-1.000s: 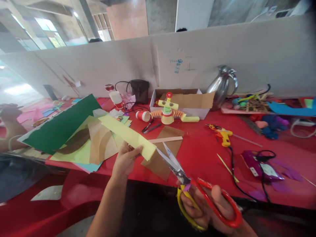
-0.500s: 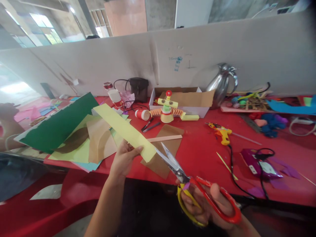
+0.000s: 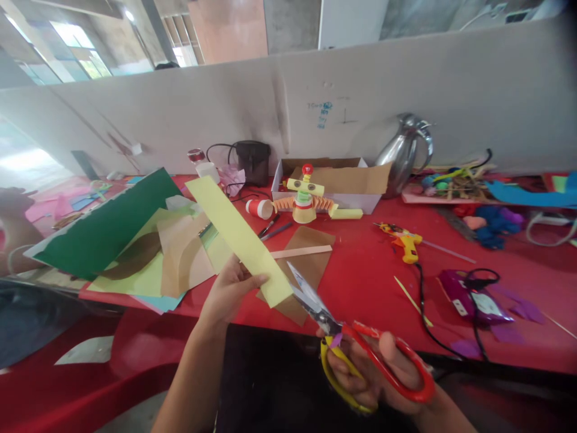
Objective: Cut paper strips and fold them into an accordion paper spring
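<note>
A strip of yellow paper point(image 3: 238, 234) is pinched in my left hand point(image 3: 232, 288), thumb on top, held slanting above the table. My right hand point(image 3: 374, 367) grips a pair of scissors point(image 3: 327, 322) with one red and one yellow handle, thumb through the red loop. Their blades are parted, and the tips lie close to the strip's lower right end; whether they touch it I cannot tell. Below lie a brown sheet point(image 3: 311, 237) and a narrow pale strip point(image 3: 306, 251). Behind stands a paper figure point(image 3: 305, 201) with pleated arms.
Paper sheets point(image 3: 135, 276) and a green board point(image 3: 103, 222) are at left, where another person's arm point(image 3: 18, 240) shows. A yellow glue gun point(image 3: 408, 245), a purple packet point(image 3: 471, 297) and a black cord lie right. A steel jug point(image 3: 403, 153) and an open box point(image 3: 347, 201) stand behind.
My left hand has shifted slightly right and turned the yellow strip steeper, its lower end now nearer the blades. The scissors have moved slightly left and their blades look less widely parted.
</note>
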A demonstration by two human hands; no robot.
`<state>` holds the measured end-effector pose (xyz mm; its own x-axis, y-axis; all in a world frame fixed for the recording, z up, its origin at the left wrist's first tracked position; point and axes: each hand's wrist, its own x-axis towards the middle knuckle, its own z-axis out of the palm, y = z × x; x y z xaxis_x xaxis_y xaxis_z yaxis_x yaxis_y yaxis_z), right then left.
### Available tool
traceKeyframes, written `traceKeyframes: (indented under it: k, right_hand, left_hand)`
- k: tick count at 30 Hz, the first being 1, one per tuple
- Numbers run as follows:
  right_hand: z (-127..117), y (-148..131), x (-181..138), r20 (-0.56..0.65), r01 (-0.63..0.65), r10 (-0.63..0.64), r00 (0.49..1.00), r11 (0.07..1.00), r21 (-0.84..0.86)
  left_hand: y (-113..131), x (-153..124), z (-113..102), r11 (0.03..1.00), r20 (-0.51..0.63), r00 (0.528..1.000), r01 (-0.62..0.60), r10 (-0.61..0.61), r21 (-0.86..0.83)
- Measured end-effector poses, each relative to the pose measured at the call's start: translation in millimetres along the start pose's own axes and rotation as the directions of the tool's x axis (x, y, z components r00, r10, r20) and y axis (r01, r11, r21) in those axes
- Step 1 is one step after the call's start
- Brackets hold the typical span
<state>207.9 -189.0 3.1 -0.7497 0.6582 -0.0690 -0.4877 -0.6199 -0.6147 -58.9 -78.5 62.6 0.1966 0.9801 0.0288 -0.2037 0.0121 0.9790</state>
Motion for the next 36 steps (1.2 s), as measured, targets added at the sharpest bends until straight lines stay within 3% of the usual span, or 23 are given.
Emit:
traceKeyframes:
  k: [5,11,18,25,31,36]
  right_hand:
    - [-2.2,0.7,5.3,0.027,-0.005,0.002,1.000,0.991,0.133]
    - [-1.2,-0.3,13.8,0.107,-0.032,0.007,0.994,0.974,0.225]
    - [3.8,3.1,19.5,0.065,0.007,-0.017,0.998,0.988,0.155]
    - [9.4,6.5,27.2,0.070,0.051,-0.063,0.996,0.987,0.155]
    - [12.1,3.0,24.0,0.081,0.059,-0.067,0.994,0.993,0.103]
    - [10.2,1.4,27.7,0.115,0.058,-0.063,0.991,0.997,0.050]
  left_hand:
    - [-8.2,-3.1,5.5,0.999,0.130,0.990,0.047,-0.045,-0.011]
    - [-17.0,-8.7,13.4,0.995,0.142,0.988,0.064,-0.053,-0.076]
    - [-12.4,-12.4,25.8,0.943,-0.105,0.980,0.128,-0.167,-0.307]
    - [-3.7,-17.1,34.7,0.982,-0.047,0.995,0.074,-0.084,-0.176]
    - [4.3,-16.5,25.4,0.994,-0.079,0.994,0.069,-0.076,-0.083]
    - [2.7,-19.1,32.6,0.994,-0.017,0.995,0.097,-0.098,-0.058]
